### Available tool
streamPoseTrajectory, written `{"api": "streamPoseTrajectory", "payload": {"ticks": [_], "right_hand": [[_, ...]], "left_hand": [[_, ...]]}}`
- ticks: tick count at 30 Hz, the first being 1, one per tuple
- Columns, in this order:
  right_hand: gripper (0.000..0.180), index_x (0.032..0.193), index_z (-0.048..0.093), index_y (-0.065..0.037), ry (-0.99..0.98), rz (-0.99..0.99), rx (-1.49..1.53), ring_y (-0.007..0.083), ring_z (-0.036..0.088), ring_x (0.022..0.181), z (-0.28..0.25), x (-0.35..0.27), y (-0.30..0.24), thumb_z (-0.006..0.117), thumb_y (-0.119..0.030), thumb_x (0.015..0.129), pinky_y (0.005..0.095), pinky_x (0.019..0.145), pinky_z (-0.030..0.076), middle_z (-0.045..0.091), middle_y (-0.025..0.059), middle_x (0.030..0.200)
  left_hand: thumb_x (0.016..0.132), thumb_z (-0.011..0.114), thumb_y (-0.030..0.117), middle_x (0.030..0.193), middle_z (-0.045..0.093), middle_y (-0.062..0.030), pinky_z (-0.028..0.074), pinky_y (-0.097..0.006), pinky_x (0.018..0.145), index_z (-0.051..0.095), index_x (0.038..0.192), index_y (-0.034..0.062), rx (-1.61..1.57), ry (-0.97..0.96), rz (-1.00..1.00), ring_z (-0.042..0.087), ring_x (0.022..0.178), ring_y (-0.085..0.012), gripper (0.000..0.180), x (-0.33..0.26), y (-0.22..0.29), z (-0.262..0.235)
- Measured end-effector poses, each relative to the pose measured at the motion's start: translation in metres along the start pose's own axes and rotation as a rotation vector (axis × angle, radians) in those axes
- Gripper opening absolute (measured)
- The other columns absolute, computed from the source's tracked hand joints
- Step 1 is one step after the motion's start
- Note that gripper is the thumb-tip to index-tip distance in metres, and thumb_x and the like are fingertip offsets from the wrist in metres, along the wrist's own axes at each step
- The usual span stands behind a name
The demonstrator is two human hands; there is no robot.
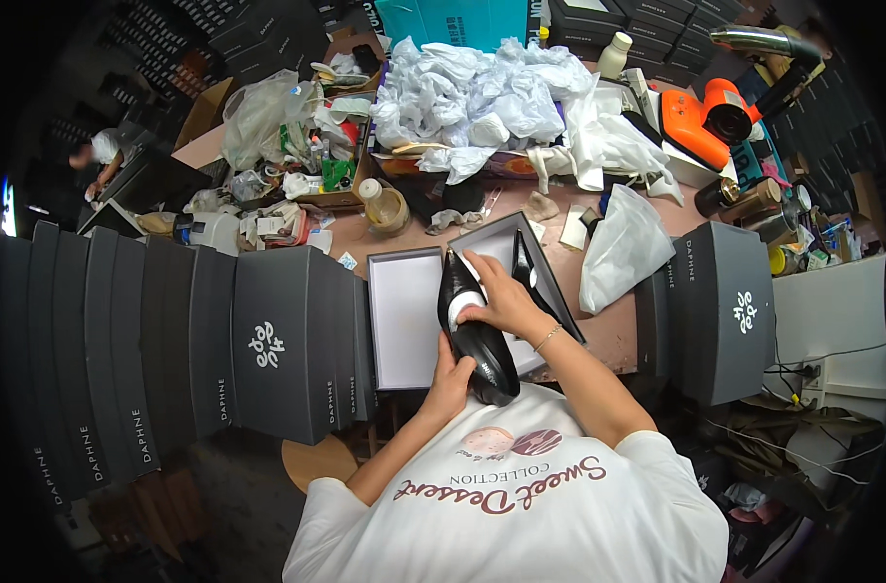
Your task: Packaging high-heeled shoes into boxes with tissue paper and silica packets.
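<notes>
A black pointed-toe shoe (487, 355) is tilted in front of my chest, its toe upward and its heel end toward me. My left hand (448, 382) grips its side near the heel end, thumb along the edge. My right hand (508, 299) closes over the front part, thumb at the white stuffing (464, 305) in the opening. Below lies an open grey shoe box (569, 325) with the matching black shoe (527, 264) inside, partly hidden by my right hand. The box's other half, a pale-lined tray (401, 325), lies to the left.
Stacked dark shoe boxes stand left (288, 340) and right (720, 316). Behind are a carton of crumpled white plastic bags (467, 92), a bottle (383, 206), a loose white bag (626, 248) and an orange device (694, 126). A person (106, 155) is at far left.
</notes>
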State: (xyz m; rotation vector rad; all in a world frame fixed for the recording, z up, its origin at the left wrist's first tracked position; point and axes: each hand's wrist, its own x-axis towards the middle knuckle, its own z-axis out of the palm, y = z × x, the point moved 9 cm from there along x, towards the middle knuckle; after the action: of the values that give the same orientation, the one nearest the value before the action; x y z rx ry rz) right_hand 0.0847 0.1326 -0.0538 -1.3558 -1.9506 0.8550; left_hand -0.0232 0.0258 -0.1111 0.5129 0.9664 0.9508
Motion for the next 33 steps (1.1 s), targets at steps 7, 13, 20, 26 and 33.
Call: {"api": "streamPoseTrajectory", "payload": {"ticks": [7, 13, 20, 26, 33], "right_hand": [[0.09, 0.135, 0.037, 0.004, -0.092, 0.117, 0.214, 0.041, 0.055, 0.109, 0.024, 0.009, 0.004, 0.082, -0.032, 0.066, 0.0392, 0.09, 0.046, 0.057, 0.0306, 0.115], [0.099, 0.143, 0.016, 0.004, 0.093, 0.1, 0.036, 0.0426, 0.04, 0.123, -0.004, -0.04, 0.023, 0.076, -0.032, 0.074, 0.0415, 0.1, 0.038, 0.038, 0.031, 0.133], [0.011, 0.089, 0.052, -0.001, 0.085, 0.251, -0.365, 0.0355, 0.063, 0.07, -0.004, -0.078, 0.092, 0.056, -0.005, 0.08, 0.0433, 0.061, 0.052, 0.058, 0.0183, 0.085], [0.019, 0.099, 0.057, 0.0, -0.056, 0.042, -0.022, 0.035, 0.062, 0.073, -0.017, -0.062, -0.039, 0.059, -0.007, 0.081, 0.041, 0.064, 0.051, 0.06, 0.0168, 0.087], [0.027, 0.105, 0.059, -0.003, 0.12, 0.035, -0.062, 0.0286, 0.064, 0.08, -0.087, -0.024, -0.026, 0.066, -0.007, 0.079, 0.0355, 0.065, 0.05, 0.059, 0.0129, 0.097]], "left_hand": [[0.082, 0.045, 0.001, 0.118, 0.045, -0.0138, 0.046, -0.027, 0.085, 0.02, 0.139, 0.0015, 0.17, -0.002, 0.055, 0.052, 0.102, -0.0184, 0.062, -0.008, 0.018, 0.001], [0.084, 0.053, 0.001, 0.127, 0.045, -0.0125, 0.043, -0.033, 0.094, 0.027, 0.14, 0.0039, 0.033, 0.227, 0.057, 0.052, 0.109, -0.0217, 0.062, 0.015, 0.025, -0.071], [0.091, 0.06, 0.019, 0.145, 0.03, -0.0223, 0.025, -0.04, 0.11, 0.021, 0.145, 0.0025, 0.564, 0.016, 0.349, 0.032, 0.135, -0.0293, 0.068, 0.037, 0.066, -0.007], [0.087, 0.048, 0.063, 0.103, 0.058, -0.0102, 0.05, -0.04, 0.081, 0.044, 0.126, 0.0021, -0.3, -0.033, -0.285, 0.058, 0.091, -0.0229, 0.072, 0.089, -0.019, 0.03], [0.084, 0.038, 0.074, 0.104, 0.063, -0.0116, 0.054, -0.038, 0.078, 0.054, 0.116, 0.0047, -0.439, -0.101, -0.277, 0.063, 0.091, -0.025, 0.078, 0.078, 0.013, 0.056]]}}
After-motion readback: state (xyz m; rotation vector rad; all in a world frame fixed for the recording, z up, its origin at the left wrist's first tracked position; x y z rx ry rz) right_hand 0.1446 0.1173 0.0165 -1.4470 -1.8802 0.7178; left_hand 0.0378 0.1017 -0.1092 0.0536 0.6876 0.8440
